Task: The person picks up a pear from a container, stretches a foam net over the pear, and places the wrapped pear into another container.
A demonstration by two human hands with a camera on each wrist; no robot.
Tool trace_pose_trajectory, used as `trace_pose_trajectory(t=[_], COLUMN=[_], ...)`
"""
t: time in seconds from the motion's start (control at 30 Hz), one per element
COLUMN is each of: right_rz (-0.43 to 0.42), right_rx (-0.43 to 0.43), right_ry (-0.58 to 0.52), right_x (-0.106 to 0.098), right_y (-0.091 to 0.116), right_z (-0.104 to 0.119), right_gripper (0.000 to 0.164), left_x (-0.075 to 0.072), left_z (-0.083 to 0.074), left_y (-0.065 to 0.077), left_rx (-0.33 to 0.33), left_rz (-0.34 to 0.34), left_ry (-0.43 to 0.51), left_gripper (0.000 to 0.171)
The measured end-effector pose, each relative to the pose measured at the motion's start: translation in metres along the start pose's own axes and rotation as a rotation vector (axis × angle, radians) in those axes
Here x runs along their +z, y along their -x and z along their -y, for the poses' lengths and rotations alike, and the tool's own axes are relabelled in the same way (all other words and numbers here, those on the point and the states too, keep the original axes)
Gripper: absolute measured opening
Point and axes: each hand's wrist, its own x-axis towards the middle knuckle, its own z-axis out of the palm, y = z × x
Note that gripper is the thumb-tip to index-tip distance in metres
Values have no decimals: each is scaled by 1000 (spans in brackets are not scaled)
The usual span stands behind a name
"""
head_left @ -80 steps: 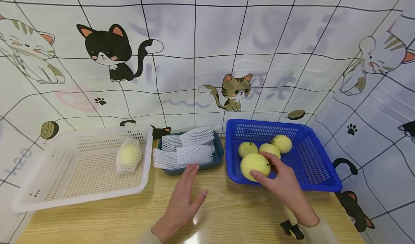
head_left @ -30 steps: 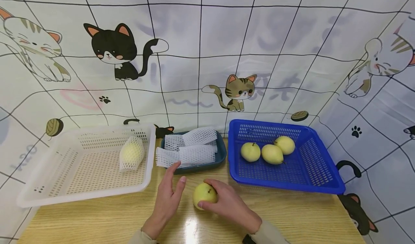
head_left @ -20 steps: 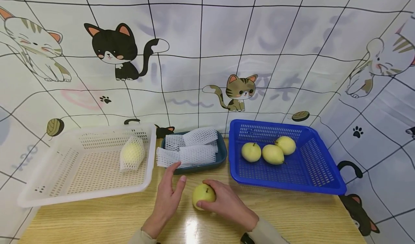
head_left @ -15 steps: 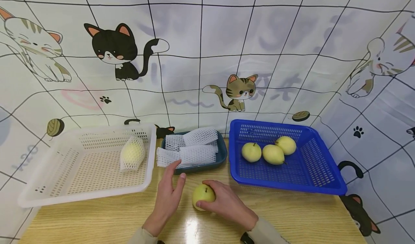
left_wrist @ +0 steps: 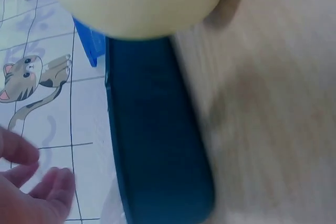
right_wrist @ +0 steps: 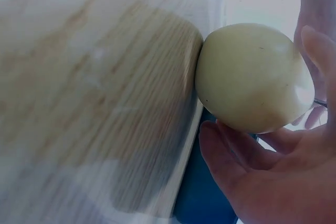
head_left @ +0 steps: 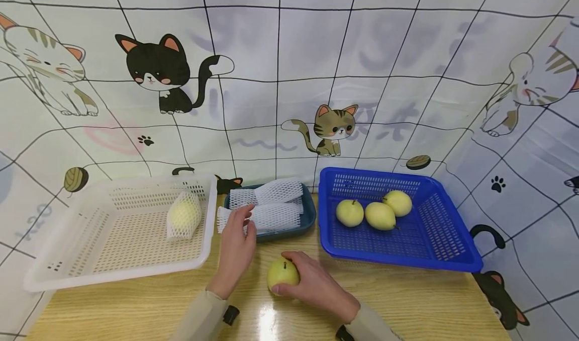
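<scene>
My right hand (head_left: pixel 316 283) grips a pale yellow pear (head_left: pixel 281 275) at the table's front middle, thumb on the near side, fingers behind; its stem points up. In the right wrist view the pear (right_wrist: pixel 252 77) sits against the wood, with the right fingers (right_wrist: pixel 226 156) curved at its side. My left hand (head_left: pixel 237 245) hovers at the near edge of a teal tray (head_left: pixel 309 210), over white foam net sleeves (head_left: pixel 276 218). Its thumb and fingers are loosely bent with a gap between them, as the left wrist view shows for the left hand (left_wrist: pixel 39 190).
At left, a white basket (head_left: pixel 135 276) contains one net-wrapped pear (head_left: pixel 185 215). A blue basket (head_left: pixel 434 248) at right bears 3 bare pears (head_left: pixel 380 216). Cat-printed cloth (head_left: pixel 253 89) rises behind the wooden table (head_left: pixel 407 301).
The right hand has brought a pear out of the blue basket to the table's front middle. Lately the left hand has moved forward over the net sleeves, its fingers bending more.
</scene>
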Motion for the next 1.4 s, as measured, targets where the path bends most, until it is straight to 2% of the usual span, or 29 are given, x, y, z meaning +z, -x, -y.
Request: trace_pose_trajectory(t=[0.1, 0.23, 0.4, 0.53, 0.67, 0.83, 1.0, 1.23, 1.4], right_rz=[2, -13, -58, -70, -81, -101, -132, -188, -208], right_rx=[3, -1, -29, -45, -64, -104, -134, -185, -193], right_ry=[-29, -83, -117, -107, -95, -83, -67, -32, -67], right_x=[-2, -9, -17, -19, -20, -20, -22, -29, -36], right_y=[4, 13, 22, 25, 27, 31, 34, 39, 43], right_z=[0, 2, 1, 0, -1, -1, 1, 8, 13], right_gripper=[88, 86, 77, 74, 74, 74, 72, 69, 65], left_x=[3, 7, 11, 14, 17, 18, 16, 7, -1], left_z=[-1, 1, 5, 9, 14, 17, 15, 7, 1], left_y=[-9, -17, -22, -23, -25, -30, -34, -34, -33], left_rx=[-43, -67, -91, -105, -88, -90, -100, -72, -38], left_rz=[39, 78, 141, 193, 198, 154, 99, 56, 21], left_ry=[-85, -179, -274, -325, -349, -323, -234, -100, -45], left_gripper=[36, 38, 51, 57, 57, 51, 47, 53, 57])
